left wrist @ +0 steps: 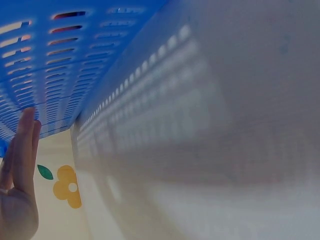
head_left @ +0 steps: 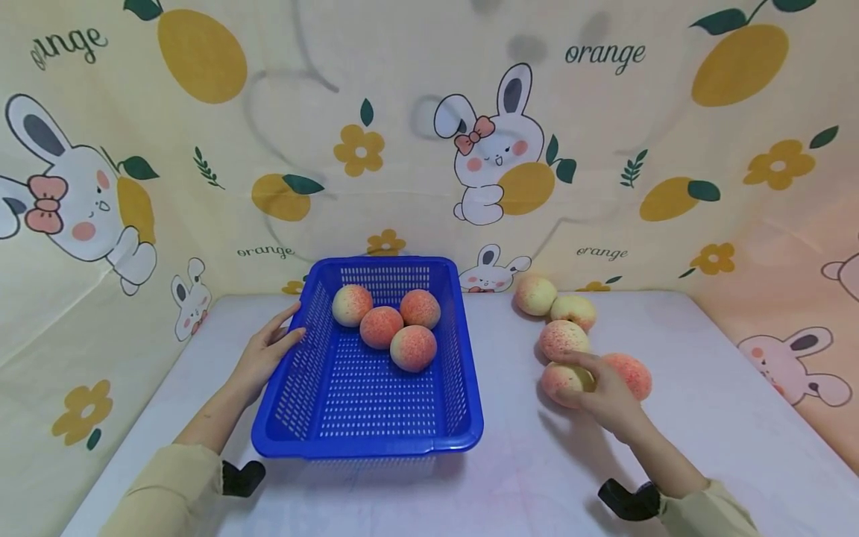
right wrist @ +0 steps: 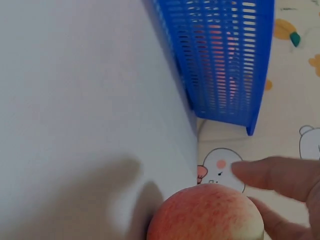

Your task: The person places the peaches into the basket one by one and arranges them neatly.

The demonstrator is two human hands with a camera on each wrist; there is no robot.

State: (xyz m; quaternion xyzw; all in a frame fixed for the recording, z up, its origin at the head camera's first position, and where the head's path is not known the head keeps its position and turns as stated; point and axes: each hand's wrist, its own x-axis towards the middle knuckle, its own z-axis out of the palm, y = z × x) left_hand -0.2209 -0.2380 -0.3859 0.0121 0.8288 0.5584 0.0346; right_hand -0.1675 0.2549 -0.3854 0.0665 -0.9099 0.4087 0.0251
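Behind the white table (head_left: 517,481) and blue basket (head_left: 367,450) hangs rabbit-print cloth (head_left: 409,52).

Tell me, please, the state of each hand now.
Left hand: open, touching the blue plastic basket.
Right hand: open around a peach; contact unclear.

Head view looks down; closer wrist views share the basket (head_left: 356,406).

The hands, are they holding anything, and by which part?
The left hand touches the left side of the blue basket. The right hand is at a loose peach; whether it grips, I can't tell.
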